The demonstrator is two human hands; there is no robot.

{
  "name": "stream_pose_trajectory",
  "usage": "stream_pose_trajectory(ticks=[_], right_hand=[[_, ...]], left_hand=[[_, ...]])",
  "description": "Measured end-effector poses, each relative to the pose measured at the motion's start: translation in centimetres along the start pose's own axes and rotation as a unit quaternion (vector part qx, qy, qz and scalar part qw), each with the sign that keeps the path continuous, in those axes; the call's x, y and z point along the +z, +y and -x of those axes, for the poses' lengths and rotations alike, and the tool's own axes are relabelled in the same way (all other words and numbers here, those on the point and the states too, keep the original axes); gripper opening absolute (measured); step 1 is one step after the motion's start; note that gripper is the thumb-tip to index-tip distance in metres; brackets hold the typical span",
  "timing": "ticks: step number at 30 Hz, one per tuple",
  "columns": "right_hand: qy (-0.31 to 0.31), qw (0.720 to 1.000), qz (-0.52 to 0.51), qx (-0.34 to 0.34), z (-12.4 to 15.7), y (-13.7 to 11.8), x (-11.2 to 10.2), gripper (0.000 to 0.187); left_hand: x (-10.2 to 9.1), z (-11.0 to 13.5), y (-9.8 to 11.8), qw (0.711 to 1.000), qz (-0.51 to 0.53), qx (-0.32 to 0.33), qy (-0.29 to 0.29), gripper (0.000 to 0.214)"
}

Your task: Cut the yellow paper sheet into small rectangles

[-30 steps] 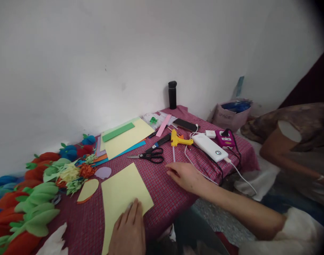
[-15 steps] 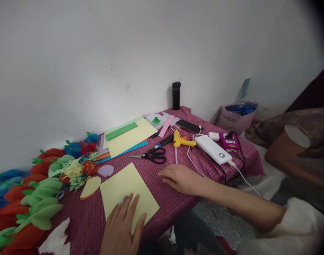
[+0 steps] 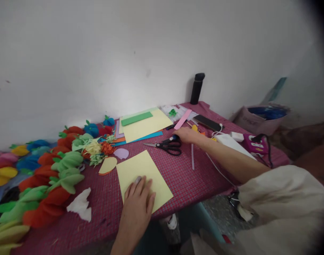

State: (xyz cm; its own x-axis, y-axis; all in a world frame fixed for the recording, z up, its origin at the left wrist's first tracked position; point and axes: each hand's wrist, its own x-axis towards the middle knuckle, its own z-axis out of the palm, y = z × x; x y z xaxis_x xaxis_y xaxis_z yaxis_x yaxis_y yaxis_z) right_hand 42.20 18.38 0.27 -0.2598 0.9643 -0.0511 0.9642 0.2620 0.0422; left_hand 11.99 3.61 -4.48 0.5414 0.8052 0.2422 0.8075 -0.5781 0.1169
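Observation:
My left hand lies flat with its fingers spread on a square sheet of pale yellow paper near the table's front edge. A grey band circles one finger. Farther right, my right hand reaches over the table, its fingers curled around a utility knife; only the knife's blue-and-black end shows. Just left of that hand lie black-handled scissors, blades pointing left. The yellow glue gun is mostly hidden behind my right wrist. Its glue stick shows below the forearm.
Paper pumpkins and crumpled paper tufts crowd the left. Yellow sheets with a green strip lie at the back. A black bottle, a phone, a white power bank and a purple power strip stand right.
My right hand has moved forward from the bare cloth beside the sheet onto the utility knife. My left hand stays on the yellow paper. The view has turned left.

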Motion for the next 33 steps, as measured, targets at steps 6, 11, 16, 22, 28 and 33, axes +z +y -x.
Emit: stream_pose_trajectory(ticks=[6, 11, 16, 22, 28, 33], right_hand=[[0.075, 0.994, -0.033, -0.067, -0.1, 0.0, -0.6, 0.035], [0.241, 0.947, -0.194, -0.09, 0.3, -0.3, -1.5, 0.036], [0.385, 0.83, -0.402, -0.039, 0.2, -0.8, -3.4, 0.043], [0.459, 0.694, -0.553, -0.032, 2.9, -1.5, -8.9, 0.047], [0.304, 0.575, -0.759, 0.012, 8.1, -4.6, -9.6, 0.044], [0.042, 0.636, -0.764, 0.102, 15.4, -8.1, -3.6, 0.039]], left_hand=[[-1.0, 0.1, 0.3, 0.998, 0.06, -0.015, -0.007, 0.036], [-2.7, 0.6, 0.2, 0.996, 0.078, 0.028, 0.019, 0.037], [-4.2, 2.2, -0.5, 0.994, 0.096, 0.045, 0.0, 0.039], [-4.8, 4.7, -1.3, 0.994, 0.099, 0.027, -0.044, 0.042], [-3.7, 5.1, -1.9, 0.992, 0.111, 0.038, -0.037, 0.03], [-3.4, 5.0, -2.2, 0.991, 0.119, 0.06, 0.005, 0.022]])
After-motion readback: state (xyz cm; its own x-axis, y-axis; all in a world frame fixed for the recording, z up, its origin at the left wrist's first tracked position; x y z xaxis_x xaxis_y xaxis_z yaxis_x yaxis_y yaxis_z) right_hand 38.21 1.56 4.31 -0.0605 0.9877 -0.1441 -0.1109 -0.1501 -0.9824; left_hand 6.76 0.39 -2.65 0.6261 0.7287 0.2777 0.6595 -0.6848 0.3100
